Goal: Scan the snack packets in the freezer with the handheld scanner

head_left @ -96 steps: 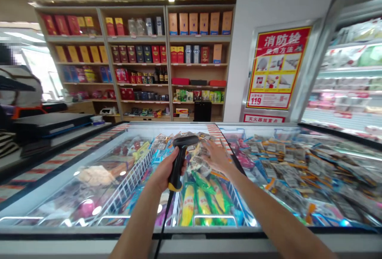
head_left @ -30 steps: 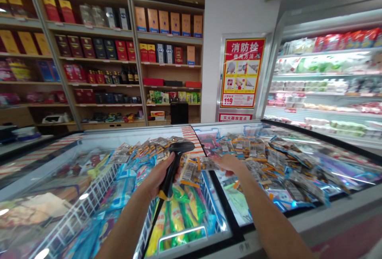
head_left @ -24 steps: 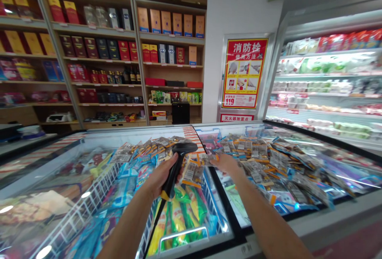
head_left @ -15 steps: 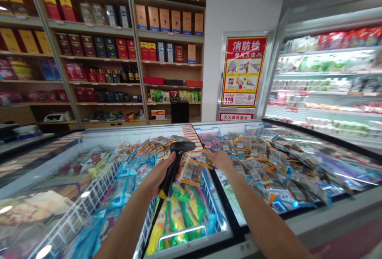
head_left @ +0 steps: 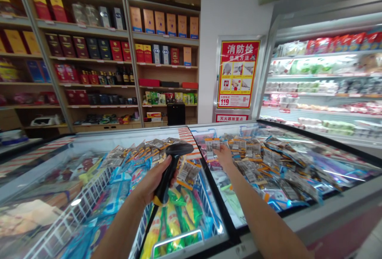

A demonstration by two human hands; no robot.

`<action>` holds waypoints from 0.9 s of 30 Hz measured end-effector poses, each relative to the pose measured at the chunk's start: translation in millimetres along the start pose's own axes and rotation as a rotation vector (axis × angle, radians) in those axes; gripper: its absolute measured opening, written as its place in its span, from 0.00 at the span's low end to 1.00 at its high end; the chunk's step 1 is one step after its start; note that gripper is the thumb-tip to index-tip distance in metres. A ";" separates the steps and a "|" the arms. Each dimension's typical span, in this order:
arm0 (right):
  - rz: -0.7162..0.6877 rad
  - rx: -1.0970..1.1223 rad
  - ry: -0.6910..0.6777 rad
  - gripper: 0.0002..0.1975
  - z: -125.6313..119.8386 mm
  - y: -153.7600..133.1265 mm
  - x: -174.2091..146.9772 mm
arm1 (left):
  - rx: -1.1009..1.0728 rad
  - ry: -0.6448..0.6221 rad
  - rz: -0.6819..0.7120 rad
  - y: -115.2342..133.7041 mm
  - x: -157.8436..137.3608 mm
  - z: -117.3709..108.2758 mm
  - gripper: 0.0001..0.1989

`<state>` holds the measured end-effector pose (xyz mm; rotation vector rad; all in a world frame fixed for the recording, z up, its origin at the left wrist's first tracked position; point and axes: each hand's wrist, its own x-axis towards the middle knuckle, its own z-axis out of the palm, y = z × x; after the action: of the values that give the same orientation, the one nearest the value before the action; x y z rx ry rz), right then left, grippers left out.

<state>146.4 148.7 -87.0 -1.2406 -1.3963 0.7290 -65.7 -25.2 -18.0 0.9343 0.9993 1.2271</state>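
Note:
My left hand (head_left: 156,179) is wrapped round the grip of a black and yellow barcode scanner (head_left: 167,175), whose head points right. Small snack packets (head_left: 188,174) with orange edges show just behind the scanner, beside my left fingers; whether those fingers also hold them I cannot tell. Pinched in my right hand (head_left: 226,156) is a clear snack packet (head_left: 212,147) with a white label and orange top edge. It hangs upright over the freezer's centre divider, at the left end of a large pile of similar packets (head_left: 253,163) on the right glass lid.
Under the left glass lie a white wire basket (head_left: 73,215), yellow-green frozen packs (head_left: 174,219) and blue bags (head_left: 110,193). The scanner's cord (head_left: 147,231) runs down toward me. Behind the freezer stand shelves of boxes (head_left: 92,48), a red sign (head_left: 238,74) and a lit refrigerated display (head_left: 322,88).
My right hand has moved right and slightly up with a packet, away from the packets by my left hand. The left hand keeps its grip on the scanner. The view has shifted slightly.

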 end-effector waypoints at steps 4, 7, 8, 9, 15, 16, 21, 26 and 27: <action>0.030 0.029 0.029 0.12 1.1 2.0 0.4 | 0.021 -0.024 0.022 0.0 -1.8 2.3 0.16; -0.006 -0.026 0.052 0.10 0.9 0.6 -2.0 | 0.026 -0.033 0.027 0.4 -2.3 2.8 0.16; -0.020 -0.027 0.058 0.10 0.7 0.1 -2.4 | 0.027 -0.035 0.027 0.8 -2.6 2.9 0.16; -0.033 -0.018 0.061 0.09 0.5 -0.1 -2.7 | 0.027 -0.036 0.026 1.1 -2.9 3.1 0.16; -0.061 0.043 0.091 0.09 0.4 1.6 -1.3 | 0.014 -0.035 0.004 1.8 -4.0 4.4 0.17; -0.068 0.047 0.098 0.09 0.6 2.0 -1.1 | 0.012 -0.040 0.005 1.5 -3.7 4.2 0.17; -0.067 0.014 0.129 0.07 1.3 3.8 -0.4 | -0.005 -0.035 0.011 0.6 -1.2 1.4 0.16; -0.064 -0.129 0.174 0.08 -8.8 2.3 7.3 | -0.023 -0.013 0.006 1.9 -1.3 -0.3 0.16; -0.081 -0.159 0.194 0.08 -13.5 0.9 9.6 | -0.028 -0.009 0.004 2.2 -1.5 0.1 0.16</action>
<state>160.7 155.4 -81.7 -1.3322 -1.3550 0.4368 -66.3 -26.4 -15.7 0.9192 0.9713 1.2362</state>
